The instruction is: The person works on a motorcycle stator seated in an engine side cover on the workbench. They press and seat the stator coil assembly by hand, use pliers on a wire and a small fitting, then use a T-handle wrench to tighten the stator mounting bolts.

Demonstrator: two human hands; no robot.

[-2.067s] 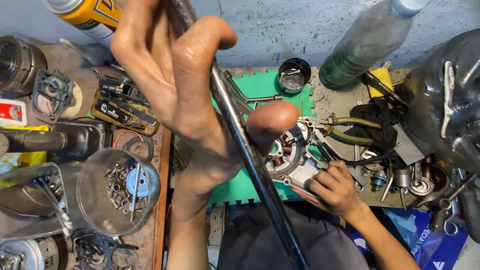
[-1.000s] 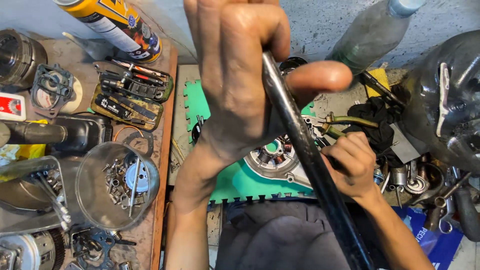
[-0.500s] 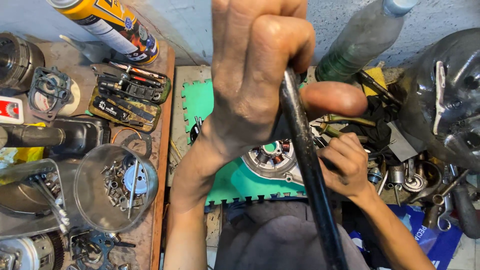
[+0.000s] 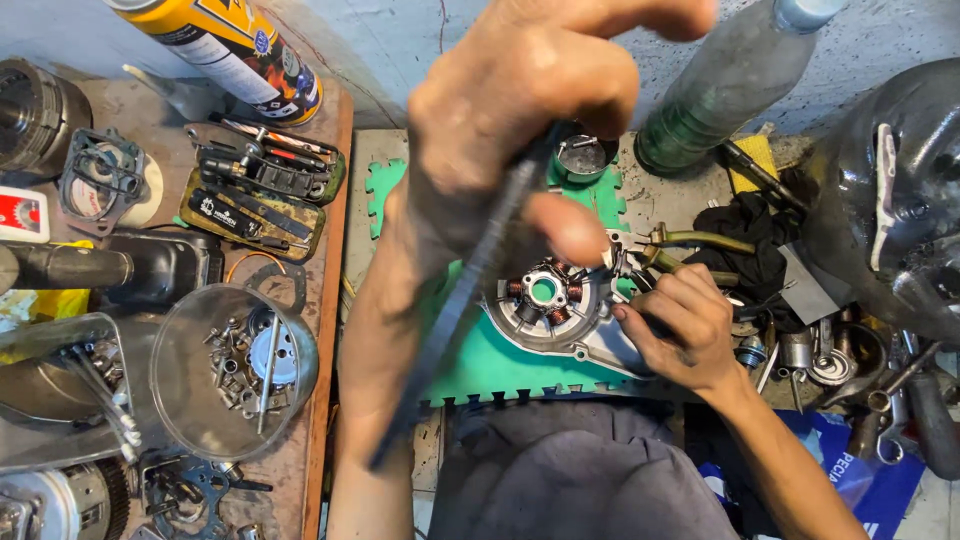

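Swinging across the view, the long dark bar (image 4: 470,300) now slants from far right to near left, blurred, where half a second ago it leaned the other way. The left hand (image 4: 520,130) is closed around its upper part, raised close to the camera. Below, the right hand (image 4: 675,325) has stayed put, fingers curled on the engine cover (image 4: 560,315) with its copper coils, which lies on the green foam mat (image 4: 480,365) at the scene's middle.
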